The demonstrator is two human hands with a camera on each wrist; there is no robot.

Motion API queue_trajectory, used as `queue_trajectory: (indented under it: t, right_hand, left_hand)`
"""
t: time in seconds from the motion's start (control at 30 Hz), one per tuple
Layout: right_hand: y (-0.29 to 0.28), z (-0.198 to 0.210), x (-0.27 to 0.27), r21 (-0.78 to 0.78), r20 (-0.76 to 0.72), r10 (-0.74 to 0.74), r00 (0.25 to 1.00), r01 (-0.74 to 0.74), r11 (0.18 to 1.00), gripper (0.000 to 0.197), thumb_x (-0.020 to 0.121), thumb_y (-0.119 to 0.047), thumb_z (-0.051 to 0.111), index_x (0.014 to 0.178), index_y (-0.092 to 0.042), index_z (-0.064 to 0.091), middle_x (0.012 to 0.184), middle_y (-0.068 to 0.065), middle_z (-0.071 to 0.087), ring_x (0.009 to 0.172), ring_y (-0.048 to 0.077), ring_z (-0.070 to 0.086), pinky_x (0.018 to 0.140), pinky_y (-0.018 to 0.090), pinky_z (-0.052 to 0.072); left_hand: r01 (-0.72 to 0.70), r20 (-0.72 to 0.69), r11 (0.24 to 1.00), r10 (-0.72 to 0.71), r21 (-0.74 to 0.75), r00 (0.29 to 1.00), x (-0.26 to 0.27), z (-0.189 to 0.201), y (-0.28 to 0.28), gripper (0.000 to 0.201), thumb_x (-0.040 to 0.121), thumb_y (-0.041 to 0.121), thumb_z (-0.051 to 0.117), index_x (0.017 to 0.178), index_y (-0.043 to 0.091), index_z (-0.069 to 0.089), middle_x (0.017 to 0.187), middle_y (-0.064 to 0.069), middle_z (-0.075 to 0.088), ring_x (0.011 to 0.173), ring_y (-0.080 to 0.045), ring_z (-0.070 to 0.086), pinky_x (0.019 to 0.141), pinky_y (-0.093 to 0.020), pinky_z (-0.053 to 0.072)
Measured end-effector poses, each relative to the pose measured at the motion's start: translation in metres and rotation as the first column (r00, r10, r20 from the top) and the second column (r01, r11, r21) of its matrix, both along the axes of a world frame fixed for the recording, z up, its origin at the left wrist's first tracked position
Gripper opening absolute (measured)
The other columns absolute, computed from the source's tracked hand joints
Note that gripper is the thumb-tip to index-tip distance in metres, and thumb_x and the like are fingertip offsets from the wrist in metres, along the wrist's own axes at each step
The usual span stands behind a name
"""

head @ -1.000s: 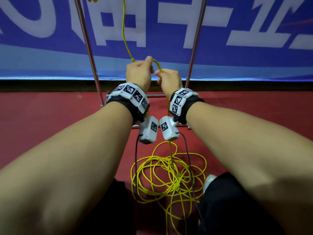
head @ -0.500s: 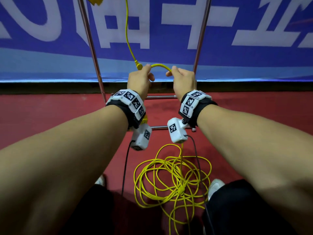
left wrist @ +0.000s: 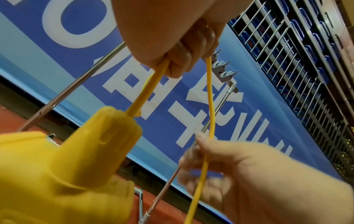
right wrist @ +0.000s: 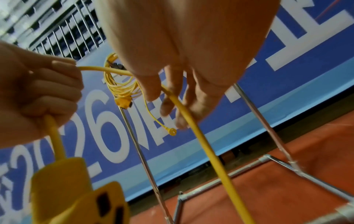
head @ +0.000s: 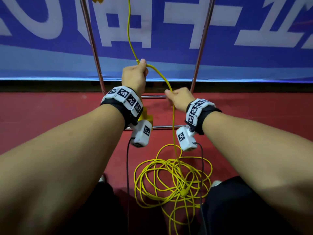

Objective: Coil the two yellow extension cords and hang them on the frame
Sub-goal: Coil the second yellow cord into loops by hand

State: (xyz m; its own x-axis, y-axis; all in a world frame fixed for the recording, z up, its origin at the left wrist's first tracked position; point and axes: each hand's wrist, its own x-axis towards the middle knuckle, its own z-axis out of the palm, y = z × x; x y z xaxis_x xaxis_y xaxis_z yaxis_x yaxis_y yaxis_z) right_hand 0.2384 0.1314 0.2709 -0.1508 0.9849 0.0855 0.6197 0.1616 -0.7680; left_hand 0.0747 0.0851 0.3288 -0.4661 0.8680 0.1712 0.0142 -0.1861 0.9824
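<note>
My left hand (head: 135, 73) grips a yellow extension cord (head: 162, 77) just above its socket end (left wrist: 95, 144), which hangs under the wrist. From that fist the cord arcs over to my right hand (head: 177, 99), which holds it between thumb and fingers (right wrist: 151, 91), lower and to the right. Below, the cord drops to a loose tangled pile (head: 172, 177) on the red floor between my feet. A second yellow cord (right wrist: 120, 84) hangs coiled near the top of the metal frame (head: 91, 48); its tail and plug (head: 138, 61) dangle beside my left hand.
The frame's two slanted uprights (head: 201, 48) and floor bars (head: 166, 127) stand right in front of me, with hooks (left wrist: 224, 72) on its top bar. Behind it runs a blue banner (head: 254, 22) along a wall. Black camera leads (head: 127, 167) hang from both wrists.
My right hand has slid down the cord, away from the left hand, so the cord span between the hands is longer. The left hand stays high, still gripping.
</note>
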Motion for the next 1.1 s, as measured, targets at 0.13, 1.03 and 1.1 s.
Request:
queue_trajectory:
  t: [0.13,1.03,1.1]
  right_hand:
    - [-0.020,-0.003,0.013,-0.298,-0.090,-0.004,0.996,-0.023,0.954,0.067,0.088,-0.076,0.042,0.068,-0.014,0.058,0.051,0.002,0.056,0.054,0.025,0.063,0.058,0.032,0.050]
    - [-0.035,0.036,-0.042,0.292,-0.073,-0.089,0.993,0.106,0.950,0.040,0.103,-0.037,0.045,0.069,-0.016,0.042,0.067,-0.002,0.048,0.077,0.025,0.046,0.065,0.030,0.026]
    - [-0.032,0.029,-0.046,0.190,-0.099,-0.039,0.994,0.058,0.980,0.058,0.103,-0.047,0.040,0.054,-0.016,0.042,0.054,-0.002,0.045,0.066,0.026,0.045,0.062,0.033,0.029]
  left_hand:
    - [-0.049,-0.010,0.998,0.049,-0.039,0.999,-0.006,-0.003,-0.006,0.048,0.099,0.033,0.053,0.054,0.017,0.049,0.039,0.008,0.032,0.046,-0.021,0.024,0.051,-0.030,0.018]
    - [0.008,-0.400,0.963,-0.119,-0.270,0.909,0.027,-0.025,-0.019,0.050,0.098,0.034,0.050,0.053,0.014,0.042,0.055,-0.003,0.046,0.058,-0.025,0.040,0.055,-0.032,0.030]
    - [-0.077,-0.372,0.960,-0.029,-0.268,0.928,0.018,-0.022,-0.015,0.048,0.100,0.033,0.048,0.057,0.011,0.049,0.061,-0.005,0.050,0.064,-0.029,0.047,0.060,-0.031,0.033]
